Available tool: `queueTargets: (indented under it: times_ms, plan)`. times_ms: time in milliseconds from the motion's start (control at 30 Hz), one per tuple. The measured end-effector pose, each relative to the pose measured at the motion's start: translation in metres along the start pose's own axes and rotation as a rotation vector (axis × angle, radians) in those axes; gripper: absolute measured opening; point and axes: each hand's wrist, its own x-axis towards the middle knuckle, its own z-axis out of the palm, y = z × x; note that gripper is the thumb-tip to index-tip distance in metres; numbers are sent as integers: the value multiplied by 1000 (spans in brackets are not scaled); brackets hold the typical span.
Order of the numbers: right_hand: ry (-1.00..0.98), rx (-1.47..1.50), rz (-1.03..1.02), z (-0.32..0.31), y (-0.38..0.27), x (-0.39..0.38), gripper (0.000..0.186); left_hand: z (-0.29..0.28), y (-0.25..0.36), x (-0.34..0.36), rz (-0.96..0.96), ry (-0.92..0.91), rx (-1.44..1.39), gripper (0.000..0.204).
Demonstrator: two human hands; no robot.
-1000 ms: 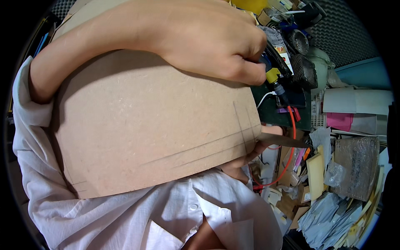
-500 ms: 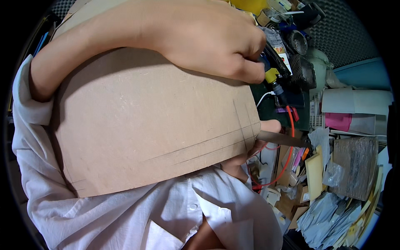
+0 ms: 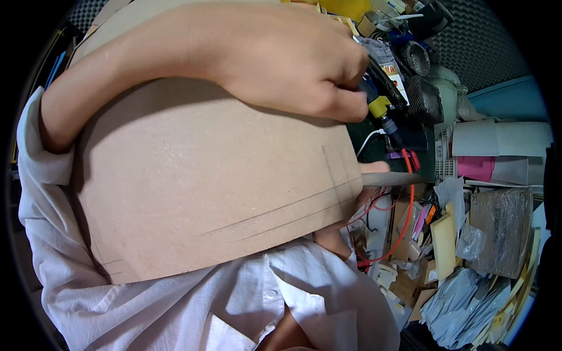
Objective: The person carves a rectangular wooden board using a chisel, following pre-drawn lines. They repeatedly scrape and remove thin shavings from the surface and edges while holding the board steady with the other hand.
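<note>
A light brown fibreboard panel (image 3: 205,175) leans against my body, with crossing pencil lines near its right and lower edges. My left forearm arches over it. My left hand (image 3: 293,64) is closed over the panel's far right edge, its fingertips mostly hidden. Behind the right edge my right hand (image 3: 366,196) is partly covered by the panel, with a fingertip and part of the wrist showing. A flat grey metal file (image 3: 392,179), slightly blurred, sticks out to the right from between that hand and the panel's edge.
An orange-red cable (image 3: 410,205) loops down on the right beside a yellow and black connector (image 3: 380,107). Beyond it lie a wrapped cardboard piece (image 3: 500,234), crumpled grey plastic (image 3: 456,304) and scraps. Cluttered tools and a pale green bucket (image 3: 446,96) stand at the far right.
The file has swung upward at its outer end and lies closer to level. My left hand and the panel have shifted slightly left and down. My right hand has moved a little.
</note>
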Motion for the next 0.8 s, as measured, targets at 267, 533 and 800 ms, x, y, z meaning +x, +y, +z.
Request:
queueTargets:
  times_ms: [267,533,800]
  plan:
    - [-58,-51,-96,4,6,-1,24,-8,3,4,-21,-84,6,41]
    - [-97,-117,-203,5,2,2,20,-9,9,6,-81,-110,52,40]
    - [-141,-297,-276,6,-5,6,16,-5,-1,1,19,-44,-27,40]
